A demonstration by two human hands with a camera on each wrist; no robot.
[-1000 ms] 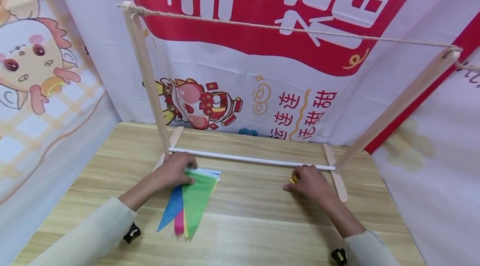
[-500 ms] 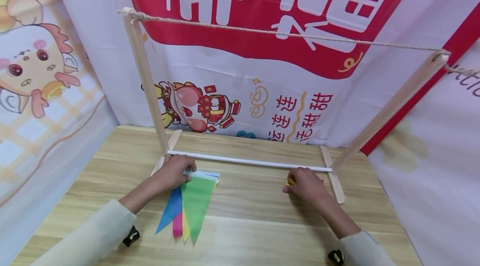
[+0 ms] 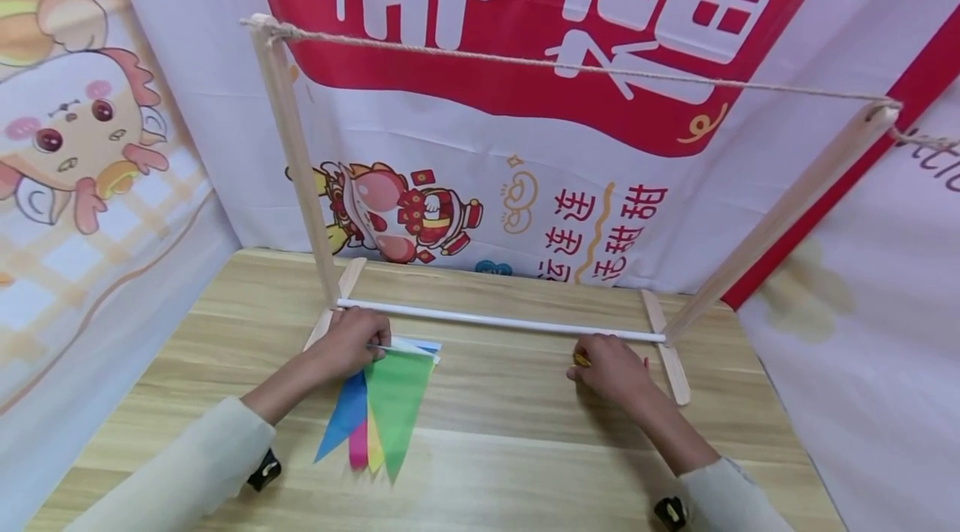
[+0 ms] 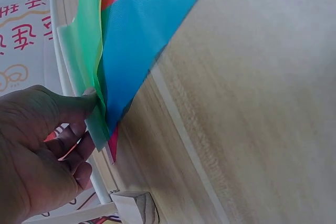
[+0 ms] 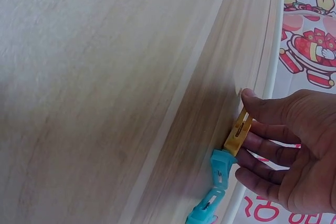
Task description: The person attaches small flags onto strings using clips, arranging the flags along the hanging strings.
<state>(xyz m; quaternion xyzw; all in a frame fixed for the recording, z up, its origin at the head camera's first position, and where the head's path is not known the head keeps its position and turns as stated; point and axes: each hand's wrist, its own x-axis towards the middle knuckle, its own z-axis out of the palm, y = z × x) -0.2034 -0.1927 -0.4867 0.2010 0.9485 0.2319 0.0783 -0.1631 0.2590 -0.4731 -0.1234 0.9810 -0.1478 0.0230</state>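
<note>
In the head view my left hand (image 3: 348,342) pinches the top edge of a green pennant flag (image 3: 397,407). That flag lies on a small stack with a blue pennant (image 3: 343,424), a pink one (image 3: 358,444) and a yellow one (image 3: 375,450) showing below. The left wrist view has my thumb on the green cloth, with the blue pennant (image 4: 139,40) beside it. My right hand (image 3: 615,367) is at the table's right side. Its thumb and fingers pinch a yellow clothespin (image 5: 239,130) in the right wrist view. Two teal clothespins (image 5: 221,165) lie in line beside it.
A wooden frame stands behind the hands, with a left post (image 3: 296,157), a right post (image 3: 780,215) and a white rod (image 3: 495,319) low between them. Twine (image 3: 487,58) runs across the top. Flat wooden feet (image 3: 675,369) rest on the table (image 3: 510,465). Printed cloth hangs behind.
My left thumb and fingers have closed at the green pennant's top edge, where the thumb lay lower on it before. My right hand stays at about the same place, and the head view has shifted slightly.
</note>
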